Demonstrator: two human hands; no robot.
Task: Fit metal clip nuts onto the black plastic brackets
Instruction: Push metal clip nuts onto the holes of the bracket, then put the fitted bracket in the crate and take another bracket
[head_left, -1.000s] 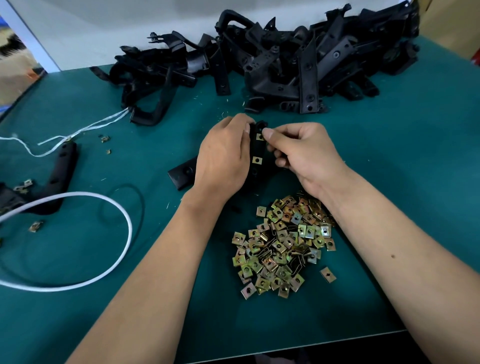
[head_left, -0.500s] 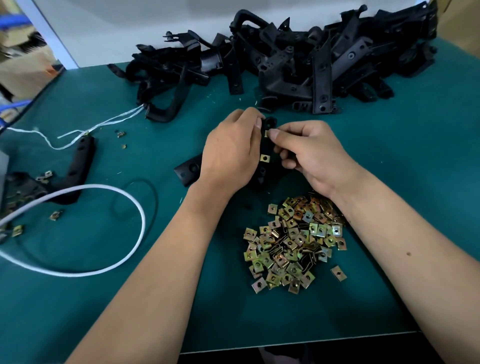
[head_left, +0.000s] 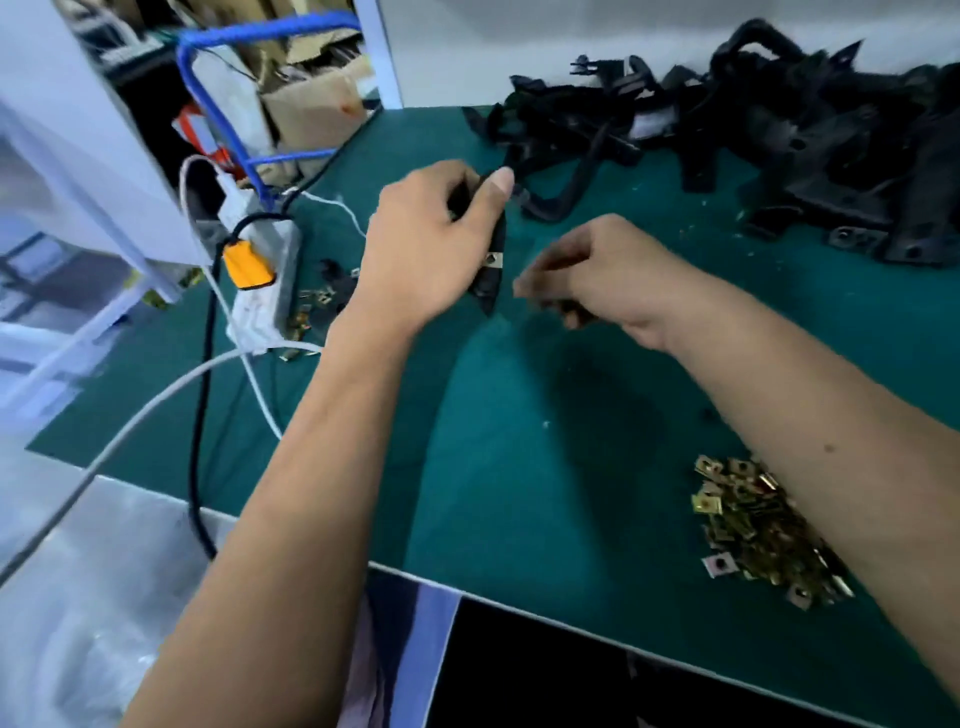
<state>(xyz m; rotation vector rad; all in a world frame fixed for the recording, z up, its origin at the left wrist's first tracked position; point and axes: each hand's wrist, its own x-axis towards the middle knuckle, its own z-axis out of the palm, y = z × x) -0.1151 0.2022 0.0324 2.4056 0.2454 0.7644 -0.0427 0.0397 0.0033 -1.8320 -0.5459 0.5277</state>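
I see matt black plastic brackets (head_left: 779, 130), shiny brass-coloured metal clips (head_left: 748, 525), a smooth matt green mat (head_left: 545, 441), and a plain brown cardboard box (head_left: 311, 111).

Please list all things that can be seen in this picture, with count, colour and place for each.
bracket: one, black, held above the mat, one clip nut visible on it
clip nuts: a heap, brass-coloured, near right of the mat
loose clip nuts: a few, brass-coloured, beside the power strip
bracket pile: many, black, far right of the mat
mat: one, green, covering the table
power strip: one, white with an orange plug, left edge of the mat
cables: several, white and black, left side
left hand: grips the bracket
right hand: beside the bracket, fingers curled; contents unclear
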